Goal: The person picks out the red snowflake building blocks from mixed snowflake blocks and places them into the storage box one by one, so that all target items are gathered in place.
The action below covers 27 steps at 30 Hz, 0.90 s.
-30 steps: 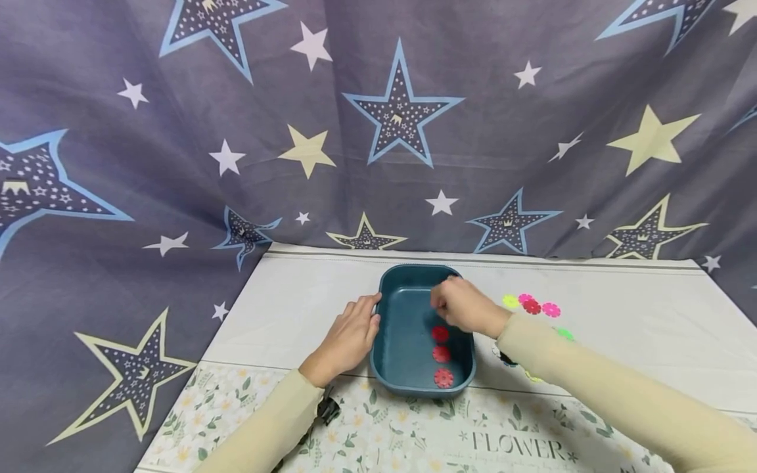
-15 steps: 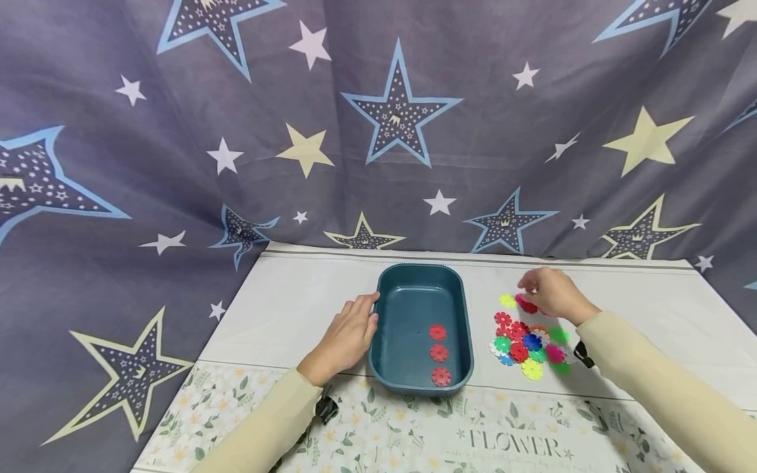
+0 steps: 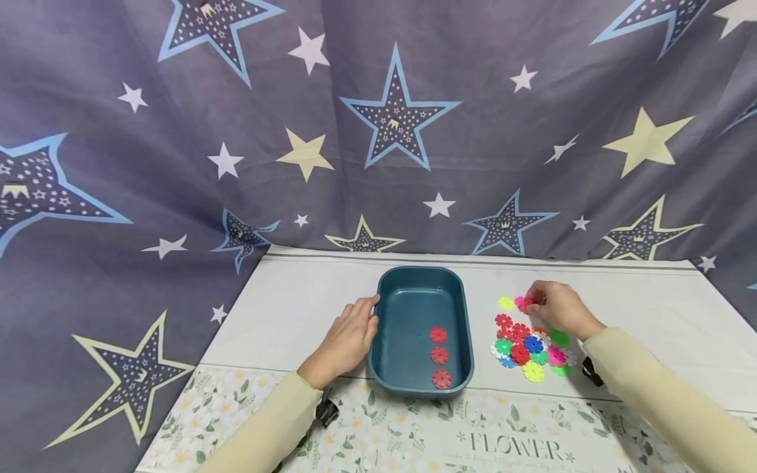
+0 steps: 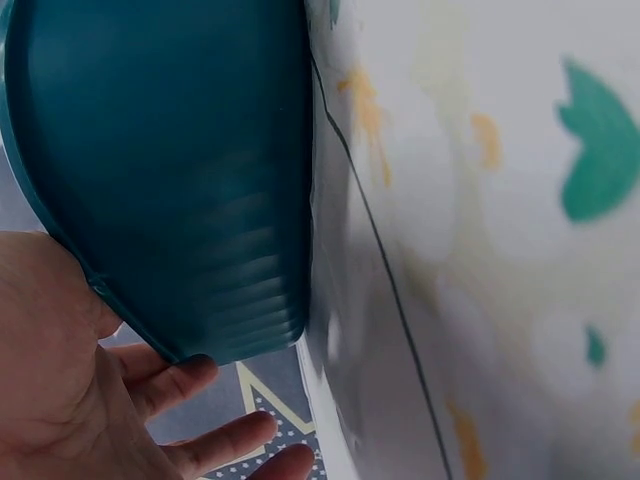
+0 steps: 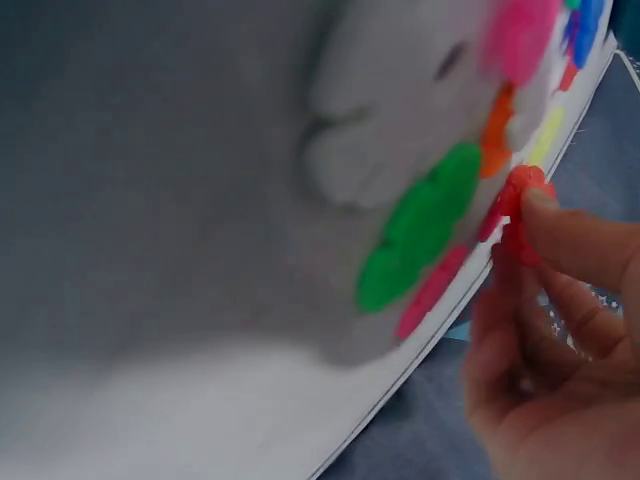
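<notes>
A starred grey curtain (image 3: 378, 131) hung behind a white table (image 3: 639, 309), whose near edge bore a flowered cloth (image 3: 414, 433). A dark teal tub (image 3: 391, 309), oblong with rounded corners, sat in the middle, with three red flower-shaped discs (image 3: 439, 355) lying in a row along the right of its floor. The left hand (image 3: 345, 341) rested against the tub's left rim, fingers loosely spread. Right of the tub lay a pile of flat toothed discs (image 3: 529, 345) in red, green, blue, pink and yellow. At the pile's far edge the right hand (image 3: 558, 307) pinched a small red disc (image 3: 524, 303) between thumb and fingertips, just above the table.
</notes>
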{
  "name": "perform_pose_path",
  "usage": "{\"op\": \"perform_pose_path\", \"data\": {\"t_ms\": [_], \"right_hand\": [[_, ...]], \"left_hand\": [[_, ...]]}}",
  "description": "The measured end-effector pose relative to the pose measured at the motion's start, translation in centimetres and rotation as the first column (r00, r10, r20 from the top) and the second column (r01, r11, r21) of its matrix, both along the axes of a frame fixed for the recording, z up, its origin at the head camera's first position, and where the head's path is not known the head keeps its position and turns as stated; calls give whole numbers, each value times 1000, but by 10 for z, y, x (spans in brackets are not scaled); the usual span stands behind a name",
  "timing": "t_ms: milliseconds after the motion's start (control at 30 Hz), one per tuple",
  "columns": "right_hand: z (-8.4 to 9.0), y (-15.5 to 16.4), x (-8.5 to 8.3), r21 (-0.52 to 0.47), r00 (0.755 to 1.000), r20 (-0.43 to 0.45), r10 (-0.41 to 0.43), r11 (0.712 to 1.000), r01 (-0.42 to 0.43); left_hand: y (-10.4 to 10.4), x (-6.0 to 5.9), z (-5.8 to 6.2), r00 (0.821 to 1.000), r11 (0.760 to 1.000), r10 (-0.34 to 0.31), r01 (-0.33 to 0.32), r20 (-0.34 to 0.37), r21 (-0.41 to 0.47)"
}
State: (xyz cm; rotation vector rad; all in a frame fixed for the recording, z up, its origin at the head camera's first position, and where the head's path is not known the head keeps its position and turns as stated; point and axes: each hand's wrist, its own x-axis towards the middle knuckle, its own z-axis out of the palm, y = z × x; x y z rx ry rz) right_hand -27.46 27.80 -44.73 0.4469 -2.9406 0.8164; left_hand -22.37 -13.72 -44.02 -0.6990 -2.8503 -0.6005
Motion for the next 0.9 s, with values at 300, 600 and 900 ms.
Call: {"op": "perform_pose_path", "data": {"t_ms": [300, 600, 900], "right_hand": [[38, -23, 9, -83, 965, -160, 209, 971, -224], [74, -86, 26, -25, 888, -271, 371, 919, -392], [61, -139, 9, 70, 859, -226, 459, 888, -455]], "left_hand": [[0, 1, -1, 1000, 1000, -4, 4, -9, 0], [1, 1, -2, 1000, 1000, 2, -2, -24, -5], [1, 1, -4, 998, 1000, -6, 7, -56, 3]]}}
